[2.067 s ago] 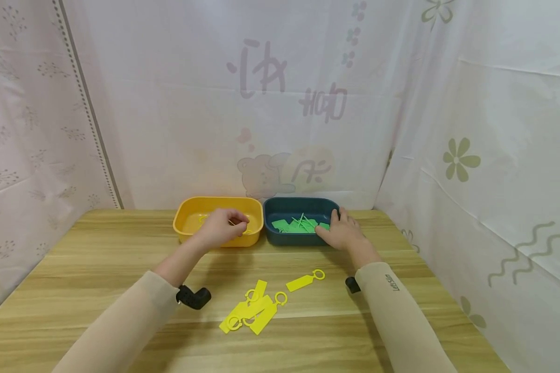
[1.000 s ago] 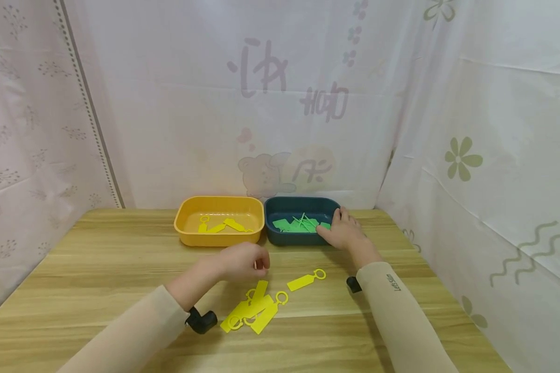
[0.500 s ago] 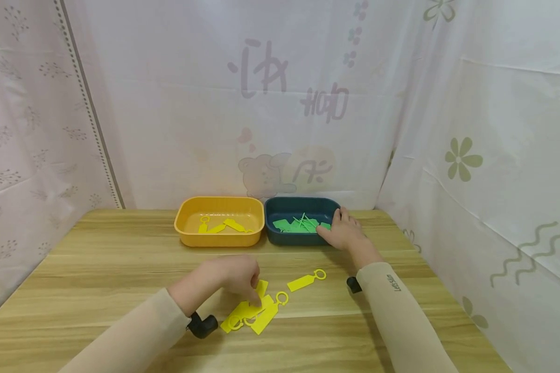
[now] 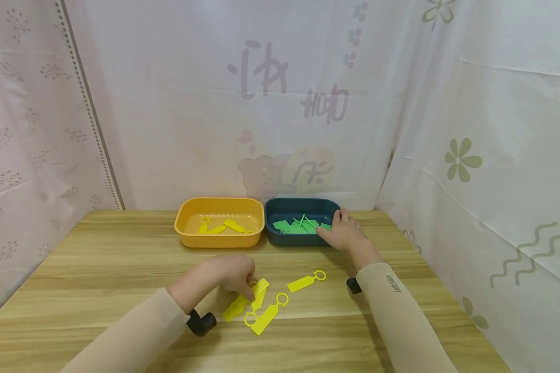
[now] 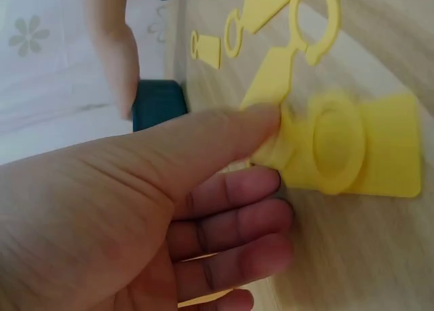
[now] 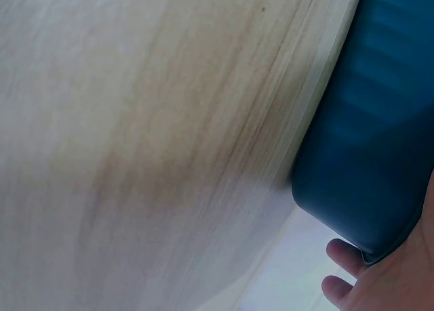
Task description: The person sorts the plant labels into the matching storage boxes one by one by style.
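Over a small pile of yellow plastic ring tags on the table, my left hand pinches one yellow tag between thumb and fingers; that tag is blurred in the left wrist view. My right hand grips the right end of a dark blue bin, its thumb over the front rim and its fingertips around the corner in the right wrist view. Green tags lie heaped in this bin. Beside it on the left stands a yellow bin with several yellow tags inside.
One separate yellow tag lies to the right of the pile, in front of the dark blue bin. Both bins stand side by side near the back edge of the wooden table. Printed curtains hang behind and at both sides.
My left hand has come from above the yellow bin, where another yellow tag now lies, down to the pile. Tags in the pile have shifted under it. My right hand stays on the dark blue bin.
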`<move>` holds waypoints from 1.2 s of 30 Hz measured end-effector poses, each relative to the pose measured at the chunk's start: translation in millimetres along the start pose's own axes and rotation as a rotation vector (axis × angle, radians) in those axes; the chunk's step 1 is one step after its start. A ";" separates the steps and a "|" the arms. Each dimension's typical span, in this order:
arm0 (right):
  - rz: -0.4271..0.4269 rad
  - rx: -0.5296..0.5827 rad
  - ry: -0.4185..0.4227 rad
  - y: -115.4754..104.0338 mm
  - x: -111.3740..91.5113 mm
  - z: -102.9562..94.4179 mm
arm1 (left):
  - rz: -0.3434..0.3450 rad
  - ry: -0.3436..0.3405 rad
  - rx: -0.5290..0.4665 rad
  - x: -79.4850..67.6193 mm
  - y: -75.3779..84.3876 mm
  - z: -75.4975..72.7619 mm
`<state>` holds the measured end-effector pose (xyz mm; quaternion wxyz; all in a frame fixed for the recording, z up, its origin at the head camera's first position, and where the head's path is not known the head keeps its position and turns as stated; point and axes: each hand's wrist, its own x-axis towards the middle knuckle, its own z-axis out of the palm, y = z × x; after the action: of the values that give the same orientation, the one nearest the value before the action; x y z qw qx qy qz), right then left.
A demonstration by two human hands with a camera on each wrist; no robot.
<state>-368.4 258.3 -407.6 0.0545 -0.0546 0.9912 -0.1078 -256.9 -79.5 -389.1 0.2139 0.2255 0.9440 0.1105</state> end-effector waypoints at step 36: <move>0.011 -0.012 0.005 -2.8 -3.5 -1.8 | 0.190 0.077 -0.101 2.5 -8.8 -19.7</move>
<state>-365.0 256.4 -404.9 0.0523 -0.0495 0.9922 -0.1018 -271.2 -88.3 -375.2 0.1772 0.2986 0.9191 0.1862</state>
